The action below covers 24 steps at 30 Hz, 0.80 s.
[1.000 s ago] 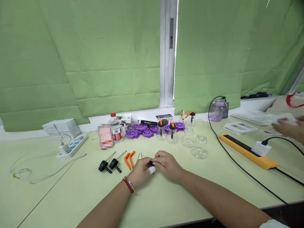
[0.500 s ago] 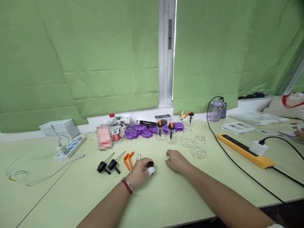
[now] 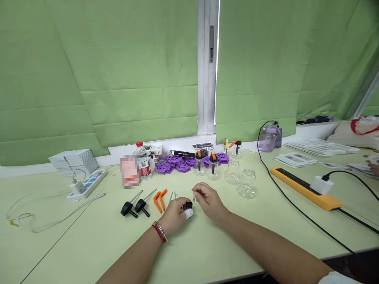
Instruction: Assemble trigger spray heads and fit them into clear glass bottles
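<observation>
Low over the table, my left hand (image 3: 175, 215) is closed on a small black part (image 3: 188, 205), with white tape round one finger. A small metal spring (image 3: 194, 196) hangs from the pinched fingertips of my right hand (image 3: 209, 200), just above and to the right of the black part. Left of my left hand lie two orange levers (image 3: 160, 201) and two black caps (image 3: 141, 205) with metal rods. Thin metal pins (image 3: 171, 197) show behind my left hand, partly hidden by it.
Glass jars (image 3: 247, 189) stand behind my right hand, beside purple parts (image 3: 175, 159) and a water bottle (image 3: 144, 165). An orange power strip (image 3: 308, 188) with a black cable is at the right. Another person's hand (image 3: 373, 165) shows at the right edge.
My right hand has moved left, close to my left hand, and the spring in its fingers now shows clearly. My left hand has barely moved.
</observation>
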{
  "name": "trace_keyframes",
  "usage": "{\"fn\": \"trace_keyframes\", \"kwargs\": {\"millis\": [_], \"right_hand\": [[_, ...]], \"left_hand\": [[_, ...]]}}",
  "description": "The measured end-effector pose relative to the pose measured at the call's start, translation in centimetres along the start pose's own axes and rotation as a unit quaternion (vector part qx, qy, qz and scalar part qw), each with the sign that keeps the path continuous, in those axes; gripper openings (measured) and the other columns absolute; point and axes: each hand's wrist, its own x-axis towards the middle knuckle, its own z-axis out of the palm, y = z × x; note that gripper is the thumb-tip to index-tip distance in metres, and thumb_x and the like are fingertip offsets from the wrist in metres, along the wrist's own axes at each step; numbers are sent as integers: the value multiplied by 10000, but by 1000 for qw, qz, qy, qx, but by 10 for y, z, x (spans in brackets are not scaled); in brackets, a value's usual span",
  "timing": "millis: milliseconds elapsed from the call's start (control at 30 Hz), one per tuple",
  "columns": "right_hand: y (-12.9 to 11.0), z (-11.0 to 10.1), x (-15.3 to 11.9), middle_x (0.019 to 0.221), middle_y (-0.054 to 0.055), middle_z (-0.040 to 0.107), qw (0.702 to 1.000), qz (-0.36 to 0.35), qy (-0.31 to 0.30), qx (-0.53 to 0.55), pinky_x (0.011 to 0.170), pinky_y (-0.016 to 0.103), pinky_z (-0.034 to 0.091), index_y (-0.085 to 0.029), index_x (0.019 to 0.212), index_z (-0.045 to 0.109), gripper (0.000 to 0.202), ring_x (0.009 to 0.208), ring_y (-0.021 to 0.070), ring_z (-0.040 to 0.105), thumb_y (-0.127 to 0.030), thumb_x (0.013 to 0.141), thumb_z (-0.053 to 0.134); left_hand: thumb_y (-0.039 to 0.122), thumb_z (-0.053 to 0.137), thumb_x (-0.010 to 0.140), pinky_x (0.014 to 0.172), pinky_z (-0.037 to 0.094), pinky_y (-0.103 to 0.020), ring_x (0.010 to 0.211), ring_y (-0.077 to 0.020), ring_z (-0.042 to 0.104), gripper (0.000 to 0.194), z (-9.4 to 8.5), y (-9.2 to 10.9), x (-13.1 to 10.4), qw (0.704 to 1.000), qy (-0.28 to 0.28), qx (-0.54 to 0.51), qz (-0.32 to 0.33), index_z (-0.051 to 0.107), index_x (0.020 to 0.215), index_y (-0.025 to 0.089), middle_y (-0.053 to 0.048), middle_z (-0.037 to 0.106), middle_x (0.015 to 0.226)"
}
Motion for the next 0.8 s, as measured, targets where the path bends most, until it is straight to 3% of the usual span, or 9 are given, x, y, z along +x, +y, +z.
{"fn": "trace_keyframes", "kwargs": {"millis": [800], "right_hand": [[-8, 6, -9, 867, 40, 531, 997, -51, -58, -2, 690, 267, 431, -201, 896, 541, 133, 783, 138, 524, -120, 850, 446]], "left_hand": [[180, 541, 728, 639, 383, -238, 686, -130, 488, 98, -1, 3, -1, 1000, -2, 1, 3, 599, 803, 154, -11, 573, 734]]}}
